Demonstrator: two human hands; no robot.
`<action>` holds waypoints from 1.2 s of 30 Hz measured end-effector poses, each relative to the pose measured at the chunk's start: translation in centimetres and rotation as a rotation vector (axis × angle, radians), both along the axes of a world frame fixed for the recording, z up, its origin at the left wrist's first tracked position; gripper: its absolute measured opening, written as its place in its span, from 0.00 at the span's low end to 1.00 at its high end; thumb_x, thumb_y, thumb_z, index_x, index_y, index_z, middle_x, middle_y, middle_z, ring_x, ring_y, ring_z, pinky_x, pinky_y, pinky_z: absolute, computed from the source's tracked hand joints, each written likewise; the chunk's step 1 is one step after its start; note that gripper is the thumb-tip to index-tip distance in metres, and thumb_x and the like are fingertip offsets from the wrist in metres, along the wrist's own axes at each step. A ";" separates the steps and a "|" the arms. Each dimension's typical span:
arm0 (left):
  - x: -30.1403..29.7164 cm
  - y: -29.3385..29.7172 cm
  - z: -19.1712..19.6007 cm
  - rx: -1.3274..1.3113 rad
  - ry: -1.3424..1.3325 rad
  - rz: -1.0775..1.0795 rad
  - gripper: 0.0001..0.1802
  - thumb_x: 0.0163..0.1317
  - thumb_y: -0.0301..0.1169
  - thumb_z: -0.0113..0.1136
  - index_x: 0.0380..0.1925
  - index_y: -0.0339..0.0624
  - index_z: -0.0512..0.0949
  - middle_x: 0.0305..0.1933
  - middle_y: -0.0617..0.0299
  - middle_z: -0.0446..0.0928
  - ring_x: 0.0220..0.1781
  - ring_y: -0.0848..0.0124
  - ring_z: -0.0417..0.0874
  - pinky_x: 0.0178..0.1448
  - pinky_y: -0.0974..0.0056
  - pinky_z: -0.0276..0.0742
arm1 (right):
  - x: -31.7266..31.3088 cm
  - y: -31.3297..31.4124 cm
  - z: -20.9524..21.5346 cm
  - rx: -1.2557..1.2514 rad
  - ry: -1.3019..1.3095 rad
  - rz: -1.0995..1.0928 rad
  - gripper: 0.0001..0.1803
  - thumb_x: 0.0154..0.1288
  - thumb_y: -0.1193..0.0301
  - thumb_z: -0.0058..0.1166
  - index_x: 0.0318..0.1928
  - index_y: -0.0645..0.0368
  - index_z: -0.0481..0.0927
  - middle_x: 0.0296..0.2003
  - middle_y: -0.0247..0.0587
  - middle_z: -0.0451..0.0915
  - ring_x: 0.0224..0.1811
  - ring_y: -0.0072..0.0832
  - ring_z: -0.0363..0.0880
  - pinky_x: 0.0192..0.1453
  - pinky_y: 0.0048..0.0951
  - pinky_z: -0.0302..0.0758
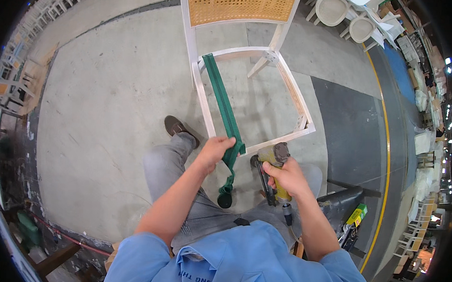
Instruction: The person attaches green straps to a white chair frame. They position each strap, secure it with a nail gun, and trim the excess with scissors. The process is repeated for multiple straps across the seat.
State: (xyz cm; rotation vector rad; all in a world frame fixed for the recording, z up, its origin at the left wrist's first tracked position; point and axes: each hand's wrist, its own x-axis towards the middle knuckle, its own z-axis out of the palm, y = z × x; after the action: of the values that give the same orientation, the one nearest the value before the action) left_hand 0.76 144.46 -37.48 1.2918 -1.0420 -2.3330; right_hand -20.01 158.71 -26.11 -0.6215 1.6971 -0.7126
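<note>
Head view: your left hand [217, 153] holds the green strap [221, 101], and your right hand [290, 179] holds the pneumatic gun [272, 154].

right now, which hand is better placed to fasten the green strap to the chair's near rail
Probably the right hand: it holds the yellow fastening tool, close to the near rail. The left hand is busy gripping the green strap there.

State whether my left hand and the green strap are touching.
Touching. The head view shows the left hand gripping the green strap near its lower end, the thumb lying on it with no gap between.
</note>
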 end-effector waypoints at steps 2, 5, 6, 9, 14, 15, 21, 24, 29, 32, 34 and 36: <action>-0.8 -2.3 -0.2 0.015 -0.042 -0.005 0.18 0.80 0.38 0.58 0.47 0.30 0.85 0.40 0.54 0.90 0.36 0.68 0.89 0.42 0.63 0.84 | 0.6 -1.4 -0.5 0.017 0.009 0.038 0.19 0.73 0.61 0.70 0.50 0.62 0.80 0.33 0.34 0.83 0.24 0.23 0.80 0.26 0.28 0.76; -1.4 -3.3 -0.8 0.093 -0.041 0.042 0.18 0.81 0.36 0.56 0.49 0.27 0.84 0.41 0.52 0.90 0.38 0.66 0.90 0.44 0.61 0.85 | 1.3 -3.0 -1.2 0.072 0.037 0.064 0.19 0.73 0.61 0.70 0.50 0.62 0.80 0.33 0.34 0.83 0.24 0.22 0.80 0.26 0.28 0.76; -1.5 -3.4 -1.1 0.152 -0.054 0.051 0.18 0.81 0.35 0.56 0.50 0.27 0.83 0.42 0.52 0.90 0.40 0.66 0.90 0.45 0.61 0.86 | 1.5 -3.5 -1.5 0.084 0.040 0.067 0.18 0.73 0.61 0.70 0.49 0.62 0.80 0.33 0.34 0.83 0.24 0.22 0.80 0.26 0.28 0.76; -1.5 -3.8 -1.6 0.136 -0.071 0.023 0.17 0.80 0.34 0.55 0.50 0.26 0.83 0.43 0.51 0.89 0.42 0.65 0.91 0.47 0.59 0.87 | 2.0 -4.5 -2.4 0.117 0.054 0.079 0.17 0.74 0.62 0.69 0.49 0.63 0.81 0.33 0.33 0.83 0.24 0.21 0.80 0.26 0.28 0.76; -1.3 -4.3 -1.8 0.191 -0.041 0.040 0.16 0.80 0.33 0.55 0.49 0.27 0.82 0.42 0.51 0.89 0.43 0.64 0.91 0.48 0.58 0.87 | 2.8 -5.3 -3.3 0.141 0.074 0.064 0.16 0.73 0.62 0.69 0.48 0.62 0.81 0.32 0.33 0.82 0.23 0.21 0.79 0.25 0.28 0.77; -1.3 -4.4 -1.8 0.203 -0.055 0.030 0.16 0.80 0.33 0.55 0.49 0.27 0.82 0.42 0.51 0.89 0.43 0.64 0.91 0.48 0.58 0.87 | 3.0 -5.3 -3.2 0.148 0.090 0.066 0.16 0.73 0.62 0.69 0.49 0.62 0.81 0.31 0.32 0.82 0.23 0.20 0.79 0.25 0.28 0.77; -1.3 -4.6 -1.8 0.188 -0.043 0.014 0.18 0.80 0.37 0.55 0.50 0.32 0.84 0.44 0.54 0.91 0.33 0.70 0.88 0.26 0.63 0.76 | 3.7 -5.3 -3.0 0.178 0.187 0.118 0.19 0.72 0.61 0.70 0.52 0.61 0.81 0.30 0.32 0.82 0.22 0.20 0.79 0.26 0.27 0.77; -1.2 -4.6 -2.0 0.226 -0.032 0.037 0.16 0.80 0.32 0.54 0.49 0.26 0.81 0.41 0.49 0.89 0.40 0.63 0.91 0.44 0.58 0.88 | 4.4 -5.3 -3.1 0.151 0.171 0.105 0.20 0.72 0.61 0.71 0.53 0.61 0.81 0.30 0.32 0.83 0.22 0.20 0.79 0.26 0.27 0.77; -1.1 -4.6 -2.7 0.216 0.017 0.033 0.15 0.79 0.32 0.54 0.48 0.28 0.83 0.41 0.49 0.90 0.38 0.63 0.91 0.41 0.58 0.87 | 4.9 -5.3 -2.9 0.149 0.165 0.103 0.20 0.71 0.62 0.71 0.52 0.62 0.81 0.30 0.33 0.84 0.22 0.19 0.79 0.25 0.27 0.77; -1.2 -4.7 -3.1 0.232 0.022 0.036 0.15 0.79 0.32 0.54 0.47 0.29 0.84 0.41 0.50 0.90 0.37 0.63 0.91 0.40 0.58 0.87 | 5.4 -5.3 -3.0 0.165 0.162 0.123 0.20 0.72 0.62 0.71 0.52 0.63 0.81 0.30 0.34 0.84 0.22 0.20 0.80 0.25 0.28 0.77; -1.2 -4.7 -3.1 0.241 0.031 0.031 0.16 0.79 0.32 0.53 0.48 0.28 0.84 0.42 0.50 0.90 0.38 0.64 0.91 0.37 0.59 0.85 | 5.8 -5.3 -3.2 0.183 0.178 0.154 0.20 0.72 0.61 0.71 0.52 0.63 0.81 0.30 0.34 0.84 0.22 0.20 0.80 0.25 0.28 0.77; -1.1 -4.8 -3.1 0.248 0.026 0.007 0.18 0.80 0.34 0.54 0.52 0.27 0.83 0.44 0.49 0.91 0.39 0.65 0.91 0.31 0.62 0.82 | 5.8 -5.2 -3.1 0.140 0.146 0.137 0.20 0.72 0.61 0.71 0.52 0.64 0.81 0.29 0.34 0.84 0.23 0.21 0.81 0.26 0.28 0.78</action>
State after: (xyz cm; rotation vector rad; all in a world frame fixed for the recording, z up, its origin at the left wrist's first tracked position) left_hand -0.34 139.69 -40.57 1.3425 -0.7567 -2.5295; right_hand -14.22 153.55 -29.22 -0.6971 1.8015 -0.4564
